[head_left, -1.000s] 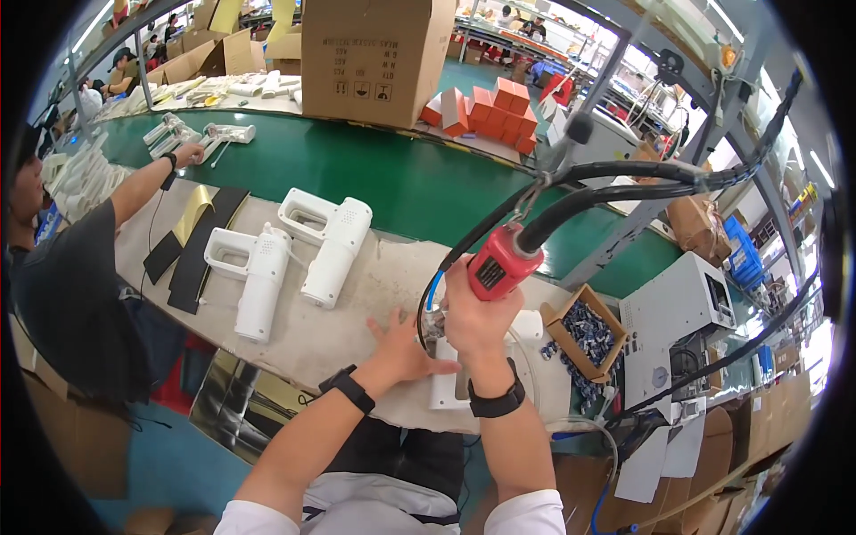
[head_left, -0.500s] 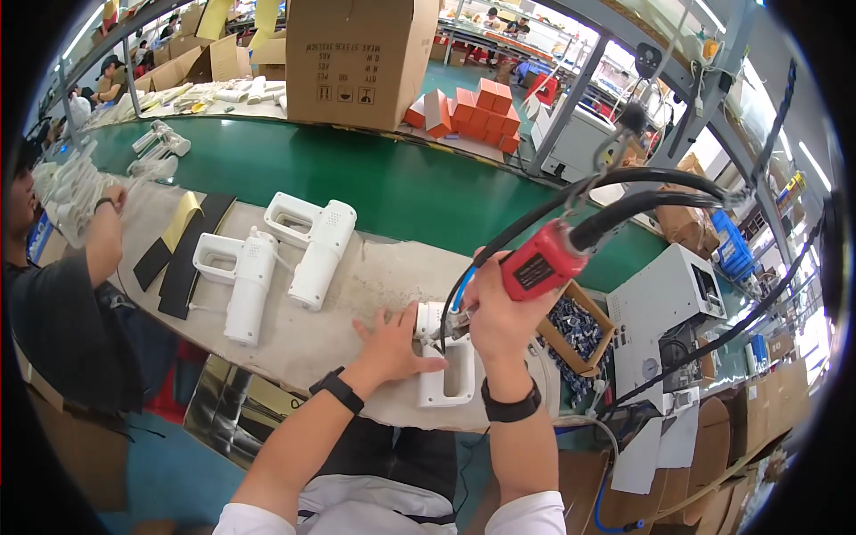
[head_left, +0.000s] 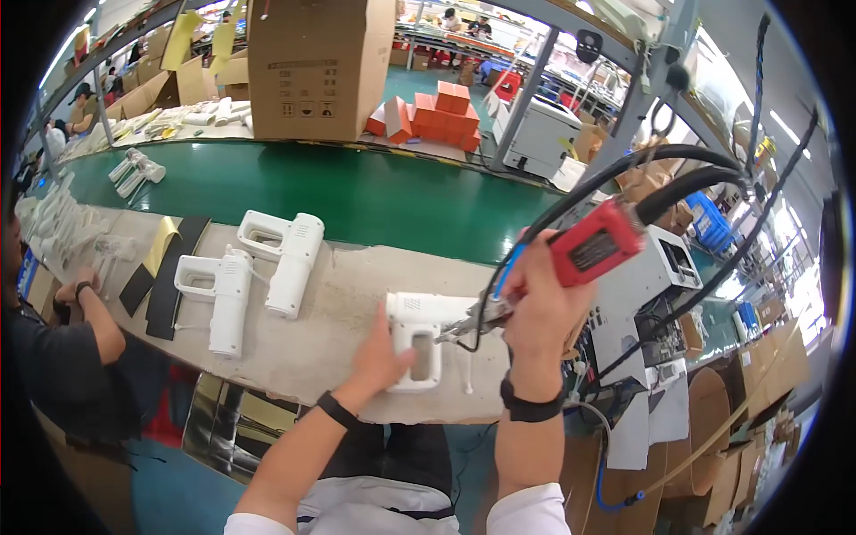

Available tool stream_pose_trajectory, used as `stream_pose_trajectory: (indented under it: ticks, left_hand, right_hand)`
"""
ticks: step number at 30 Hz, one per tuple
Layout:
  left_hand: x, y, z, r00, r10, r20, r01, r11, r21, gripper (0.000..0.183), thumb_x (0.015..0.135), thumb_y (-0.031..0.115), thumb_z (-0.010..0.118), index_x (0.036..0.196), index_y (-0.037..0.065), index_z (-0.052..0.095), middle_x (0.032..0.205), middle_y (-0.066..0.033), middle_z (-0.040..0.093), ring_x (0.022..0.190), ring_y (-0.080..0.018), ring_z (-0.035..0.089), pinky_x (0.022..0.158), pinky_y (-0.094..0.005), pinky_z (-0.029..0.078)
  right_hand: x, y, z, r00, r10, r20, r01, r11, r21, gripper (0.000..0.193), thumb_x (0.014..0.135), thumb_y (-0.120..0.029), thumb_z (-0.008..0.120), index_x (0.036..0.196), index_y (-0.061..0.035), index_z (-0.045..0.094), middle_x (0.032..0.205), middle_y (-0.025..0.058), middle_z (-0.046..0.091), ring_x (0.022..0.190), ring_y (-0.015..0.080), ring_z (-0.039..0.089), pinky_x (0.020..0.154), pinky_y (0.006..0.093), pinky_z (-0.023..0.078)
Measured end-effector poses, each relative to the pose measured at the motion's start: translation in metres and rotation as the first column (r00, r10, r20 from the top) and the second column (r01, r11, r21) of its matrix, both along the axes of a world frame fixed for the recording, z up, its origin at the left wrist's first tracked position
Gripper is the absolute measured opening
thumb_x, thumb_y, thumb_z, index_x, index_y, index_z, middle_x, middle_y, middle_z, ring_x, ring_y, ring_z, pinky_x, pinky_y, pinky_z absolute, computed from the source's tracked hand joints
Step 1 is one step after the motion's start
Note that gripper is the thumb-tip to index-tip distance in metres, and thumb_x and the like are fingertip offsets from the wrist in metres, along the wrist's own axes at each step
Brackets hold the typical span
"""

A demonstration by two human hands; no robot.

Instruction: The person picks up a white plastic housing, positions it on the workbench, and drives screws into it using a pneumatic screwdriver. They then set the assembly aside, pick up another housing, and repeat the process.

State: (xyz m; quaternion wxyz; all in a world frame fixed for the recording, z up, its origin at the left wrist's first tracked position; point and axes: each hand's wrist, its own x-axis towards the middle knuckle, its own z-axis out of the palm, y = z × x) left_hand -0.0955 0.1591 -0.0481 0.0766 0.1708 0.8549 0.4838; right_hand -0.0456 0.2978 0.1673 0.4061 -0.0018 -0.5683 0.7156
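Observation:
My right hand [head_left: 546,299] is wrapped round a red power screwdriver [head_left: 596,245], tilted with its metal tip down to the left. That tip meets a white plastic gun-shaped device [head_left: 426,308] near where its body joins the loop handle. My left hand [head_left: 379,358] grips the handle's left side, thumb on the handle and fingers along its outer edge. A short white cord [head_left: 468,374] trails from the device. Left of it lie two similar gun-shaped devices, a nearer one [head_left: 230,308] and a farther one [head_left: 296,263], untouched.
Black cables [head_left: 660,156] run from the screwdriver to an overhead hook. Black foam strips [head_left: 183,285] lie left on the cardboard-covered bench [head_left: 348,357]. Beyond is a green belt [head_left: 357,183] with a large carton [head_left: 308,71] behind it. A co-worker [head_left: 67,357] works at left.
The screwdriver and my right hand have shifted right and turned. The device beneath is more exposed, lying slightly further left, and my left hand's spread fingers have drawn together along its handle.

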Motion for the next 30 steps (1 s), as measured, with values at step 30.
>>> stream_pose_trajectory:
  ticks: [30]
  left_hand:
    - [-0.049,-0.04,0.048,0.935,0.034,0.352,-0.056,0.997,0.052,0.093,0.067,0.014,0.073,0.145,0.001,0.025,0.118,-0.0235,0.056,0.105,-0.0261,0.058,0.089,-0.0354,0.047]
  right_hand:
    - [0.033,0.06,-0.007,0.97,-0.238,0.05,0.227,0.959,0.167,0.012,0.085,-0.011,0.068,0.084,-0.0025,0.06,0.059,-0.0002,0.055,0.043,0.006,0.048,0.039,0.0198,0.034]
